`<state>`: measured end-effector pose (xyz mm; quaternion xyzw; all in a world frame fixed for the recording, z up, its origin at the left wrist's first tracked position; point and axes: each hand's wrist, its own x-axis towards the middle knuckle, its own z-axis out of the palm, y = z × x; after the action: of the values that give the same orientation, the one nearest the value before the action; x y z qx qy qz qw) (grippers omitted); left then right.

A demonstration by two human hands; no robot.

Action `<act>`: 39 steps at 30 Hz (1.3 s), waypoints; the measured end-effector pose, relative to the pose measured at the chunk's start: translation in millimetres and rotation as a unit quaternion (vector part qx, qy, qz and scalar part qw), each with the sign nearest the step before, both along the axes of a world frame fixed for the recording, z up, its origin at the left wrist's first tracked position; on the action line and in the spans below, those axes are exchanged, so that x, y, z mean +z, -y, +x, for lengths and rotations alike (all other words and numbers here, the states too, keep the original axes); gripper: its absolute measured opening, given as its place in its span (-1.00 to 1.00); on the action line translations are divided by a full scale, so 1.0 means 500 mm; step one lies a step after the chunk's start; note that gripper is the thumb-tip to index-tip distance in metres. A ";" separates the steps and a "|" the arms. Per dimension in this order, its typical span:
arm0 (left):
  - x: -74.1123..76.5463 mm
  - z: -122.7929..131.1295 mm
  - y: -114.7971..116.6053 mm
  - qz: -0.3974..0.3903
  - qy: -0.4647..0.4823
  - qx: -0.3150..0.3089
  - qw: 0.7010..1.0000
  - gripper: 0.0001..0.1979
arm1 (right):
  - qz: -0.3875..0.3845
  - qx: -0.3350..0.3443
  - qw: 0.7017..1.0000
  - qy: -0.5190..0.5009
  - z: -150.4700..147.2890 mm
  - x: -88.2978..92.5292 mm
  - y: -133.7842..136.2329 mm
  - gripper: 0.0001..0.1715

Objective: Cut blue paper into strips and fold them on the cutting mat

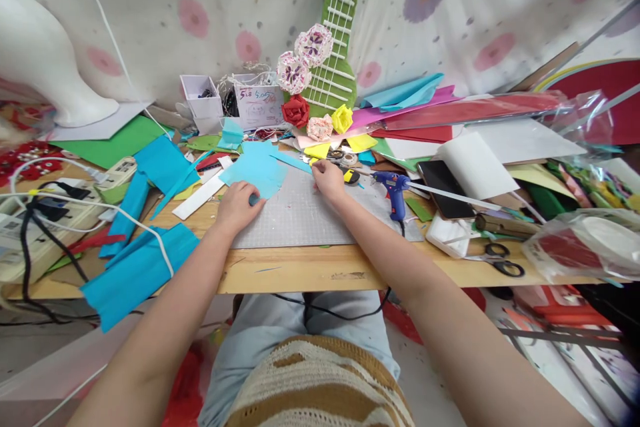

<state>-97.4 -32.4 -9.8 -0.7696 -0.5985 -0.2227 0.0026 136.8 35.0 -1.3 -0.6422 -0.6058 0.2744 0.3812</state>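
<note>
My left hand [239, 203] rests on the grey cutting mat [305, 220], fingers curled on the lower corner of a light blue paper sheet [255, 170]. My right hand [327, 179] lies at the mat's far edge with fingers closed, touching the tip of a thin blue paper strip [293, 161]; what it pinches is too small to name. A yellow and black small tool [351, 177] sits just right of that hand.
A blue glue gun [395, 188] stands right of the mat, beside a black phone [443, 188] and white foam sheet [475, 165]. Scissors [500, 260] lie near the front edge. Blue paper [137, 270] and a power strip [60, 213] crowd the left. Paper flowers [305, 70] lean on a green guitar shape [337, 47].
</note>
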 end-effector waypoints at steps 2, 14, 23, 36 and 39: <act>0.001 0.003 -0.003 0.013 -0.012 0.010 1.000 -0.87 | 0.002 0.016 1.000 0.011 0.015 -0.001 0.015 -0.75; 0.079 0.149 0.028 0.038 0.140 0.069 0.987 -0.90 | 0.044 0.169 0.985 -0.002 0.062 0.005 0.066 -0.53; 0.031 0.209 -0.009 -0.122 0.324 -0.004 0.938 -0.76 | 0.069 0.236 0.969 -0.001 0.093 -0.007 0.086 -0.52; -0.004 0.090 0.000 -0.019 0.050 -0.126 0.991 -0.52 | 0.021 0.260 0.946 -0.194 0.116 -0.023 0.075 -0.93; -0.005 0.091 0.000 0.008 0.042 -0.131 0.990 -0.68 | 0.027 0.261 0.953 -0.150 0.131 -0.021 0.076 -0.92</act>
<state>-52.0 -32.3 -12.4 -0.8311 -0.4904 -0.2582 -0.0459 202.5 -2.8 -11.8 -0.4025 -0.6956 0.4411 0.3995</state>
